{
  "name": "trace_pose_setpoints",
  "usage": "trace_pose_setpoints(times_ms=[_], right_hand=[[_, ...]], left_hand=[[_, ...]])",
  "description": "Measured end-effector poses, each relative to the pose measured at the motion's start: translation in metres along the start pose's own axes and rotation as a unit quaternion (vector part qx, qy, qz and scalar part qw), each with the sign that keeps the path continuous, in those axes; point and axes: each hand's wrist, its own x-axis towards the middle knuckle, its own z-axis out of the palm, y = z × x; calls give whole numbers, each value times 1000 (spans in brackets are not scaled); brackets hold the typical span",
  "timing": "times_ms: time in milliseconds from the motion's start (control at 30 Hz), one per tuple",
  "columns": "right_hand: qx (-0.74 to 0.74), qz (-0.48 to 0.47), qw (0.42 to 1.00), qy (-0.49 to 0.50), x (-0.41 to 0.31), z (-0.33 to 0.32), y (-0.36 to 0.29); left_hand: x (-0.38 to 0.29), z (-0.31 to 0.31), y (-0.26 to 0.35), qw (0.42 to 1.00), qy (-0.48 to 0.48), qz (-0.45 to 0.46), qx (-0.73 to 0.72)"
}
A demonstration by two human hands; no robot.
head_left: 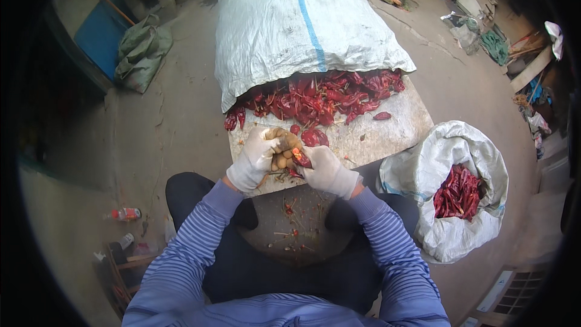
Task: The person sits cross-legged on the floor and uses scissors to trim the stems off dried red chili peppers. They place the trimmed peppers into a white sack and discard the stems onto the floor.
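Both hands wear white work gloves with stained tan fingers and meet above the near edge of a pale board (399,138). My right hand (330,170) grips a dried red chili pepper (301,159), whose torn end shows orange seeds. Against that end rest the curled fingers of my left hand (263,156); whether they pinch anything is hidden. Another red pepper (295,173) shows just below the fingers. Beyond my hands, a heap of dried red peppers (313,97) spills onto the board from a large white woven sack (277,27) with a blue stripe.
To my right stands an open white woven sack (483,145) with red peppers (458,193) inside. Stems and scraps (292,222) litter the ground between my legs. A plastic bottle (127,214) lies at left, near a folded green sack (143,54). Clutter lines the right side.
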Motion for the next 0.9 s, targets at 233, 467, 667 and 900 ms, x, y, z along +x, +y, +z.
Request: trace_pose_setpoints(times_ms=[233,467,667,900], right_hand=[[107,39,986,122,-2,-11,4],[312,78,882,345,5,-59,39],[412,145,843,315,-3,-60,49],[444,181,816,322,-2,-51,53]], left_hand=[[22,-42,7,966,169,77,181],[55,-50,-31,739,79,112,659],[95,-30,-71,646,101,127,746],[111,-28,-83,659,150,101,730]])
